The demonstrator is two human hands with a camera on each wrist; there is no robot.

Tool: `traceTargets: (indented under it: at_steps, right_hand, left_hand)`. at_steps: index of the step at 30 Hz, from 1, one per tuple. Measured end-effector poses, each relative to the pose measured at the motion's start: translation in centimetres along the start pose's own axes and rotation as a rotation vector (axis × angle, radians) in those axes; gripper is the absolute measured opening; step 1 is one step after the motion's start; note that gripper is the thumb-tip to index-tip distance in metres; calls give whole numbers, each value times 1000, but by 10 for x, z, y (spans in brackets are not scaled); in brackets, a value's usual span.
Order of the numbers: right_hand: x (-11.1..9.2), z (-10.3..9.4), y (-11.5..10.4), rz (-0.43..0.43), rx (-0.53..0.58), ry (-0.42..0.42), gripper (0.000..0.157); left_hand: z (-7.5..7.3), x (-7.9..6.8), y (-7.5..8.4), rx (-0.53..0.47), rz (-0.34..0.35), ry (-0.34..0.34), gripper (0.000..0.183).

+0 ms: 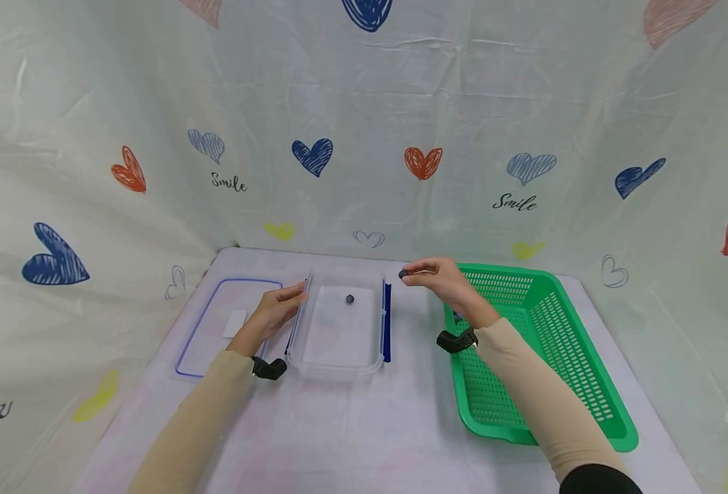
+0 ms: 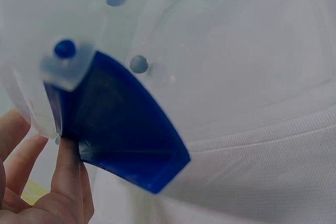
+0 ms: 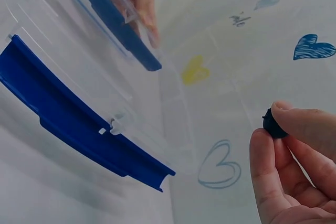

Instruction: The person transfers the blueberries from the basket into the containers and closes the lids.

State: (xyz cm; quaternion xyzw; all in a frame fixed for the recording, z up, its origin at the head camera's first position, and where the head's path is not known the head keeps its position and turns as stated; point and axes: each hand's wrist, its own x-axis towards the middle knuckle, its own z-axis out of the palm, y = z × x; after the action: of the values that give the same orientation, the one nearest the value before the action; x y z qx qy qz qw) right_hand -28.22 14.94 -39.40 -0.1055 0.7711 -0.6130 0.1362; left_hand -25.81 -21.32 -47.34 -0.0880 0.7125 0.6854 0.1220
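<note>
Head view: I'm missing part of the green basket [image 1: 570,343] behind the right sleeve [image 1: 543,398]; a bluish speck [image 1: 458,318] by its left rim is showing too small to identify. Left wrist: the clear bracket [image 2: 65,73] on a blue latch [image 2: 115,124] is blurring; the left hand [image 2: 52,190] is being cut off lower left. Right wrist: the right hand [image 3: 296,187] is partly covering a dark ball [image 3: 273,124]; the clear box [image 3: 79,61] is running off upper left.

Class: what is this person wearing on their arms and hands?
The left hand and right hand are ungloved. Beige sleeves reach the wrists, each bearing a black device. Black material meets the right sleeve at the head view's edge.
</note>
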Motion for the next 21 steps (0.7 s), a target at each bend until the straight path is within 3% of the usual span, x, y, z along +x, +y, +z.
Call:
traceTargets:
  at_steps: [11, 21]
  right_hand:
    - [14, 20, 0, -15, 12, -26, 33]
    - [25, 38, 13, -33, 48, -34, 28]
  left_hand:
    - [0, 0, 0, -27, 4, -21, 55]
    - [0, -1, 1, -40, 13, -26, 55]
